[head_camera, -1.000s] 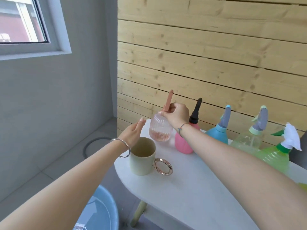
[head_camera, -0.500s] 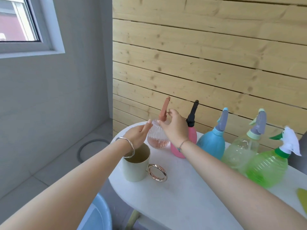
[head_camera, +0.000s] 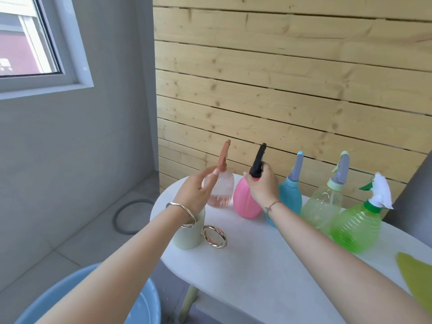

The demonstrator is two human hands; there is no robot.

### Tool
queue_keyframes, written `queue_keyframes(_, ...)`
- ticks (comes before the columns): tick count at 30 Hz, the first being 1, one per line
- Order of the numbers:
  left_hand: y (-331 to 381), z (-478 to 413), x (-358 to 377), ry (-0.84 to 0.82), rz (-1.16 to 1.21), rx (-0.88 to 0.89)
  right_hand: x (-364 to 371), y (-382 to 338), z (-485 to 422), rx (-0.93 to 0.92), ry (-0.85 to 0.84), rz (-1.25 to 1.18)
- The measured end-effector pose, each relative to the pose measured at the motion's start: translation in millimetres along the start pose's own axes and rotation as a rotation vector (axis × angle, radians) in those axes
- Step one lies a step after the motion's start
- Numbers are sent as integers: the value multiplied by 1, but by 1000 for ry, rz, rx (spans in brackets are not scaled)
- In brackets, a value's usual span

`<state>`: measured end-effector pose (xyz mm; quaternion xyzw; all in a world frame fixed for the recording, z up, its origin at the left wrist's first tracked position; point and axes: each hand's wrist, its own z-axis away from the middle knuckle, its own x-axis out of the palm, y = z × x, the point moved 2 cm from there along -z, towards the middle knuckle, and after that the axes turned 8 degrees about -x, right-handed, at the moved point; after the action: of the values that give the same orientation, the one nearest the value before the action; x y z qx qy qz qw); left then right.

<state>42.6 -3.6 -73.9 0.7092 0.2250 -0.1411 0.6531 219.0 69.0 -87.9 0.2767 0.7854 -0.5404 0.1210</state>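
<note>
Gripping opaque pink bottle (head_camera: 245,202): right hand (head_camera: 263,185).

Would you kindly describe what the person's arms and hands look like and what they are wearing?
Both forearms are bare, no sleeves or gloves in view. A silver bangle circles the wrist of the left hand; a thin teal cord bracelet sits on the wrist of the right hand.

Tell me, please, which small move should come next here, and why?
Probably lift the pink bottle straight up. The right hand grips its black neck, but it stands on the table, close between the clear ribbed bottle and the blue bottle. The left hand hovers open nearby, free to steady the body.
</note>
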Motion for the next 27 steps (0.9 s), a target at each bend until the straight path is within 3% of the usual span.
queue_keyframes(3, 13, 21, -3, 27, -76, 84, -8, -6, 7, -92, 26, -22)
queue_keyframes(9, 54, 59, -10, -73, 10, 114, -77, -61, 48, -258, 86, -333)
queue_keyframes(15, 79, 105, 19, -235, 84, 51, -140, -102, 95, -197, -84, -716)
queue_keyframes(24, 94, 141, 22, -291, 278, 47, -172, -113, 123, -146, -173, -734)
queue_keyframes(27, 95, 150, 20, -482, 409, 3, -173, -114, 125, -89, -237, -837)
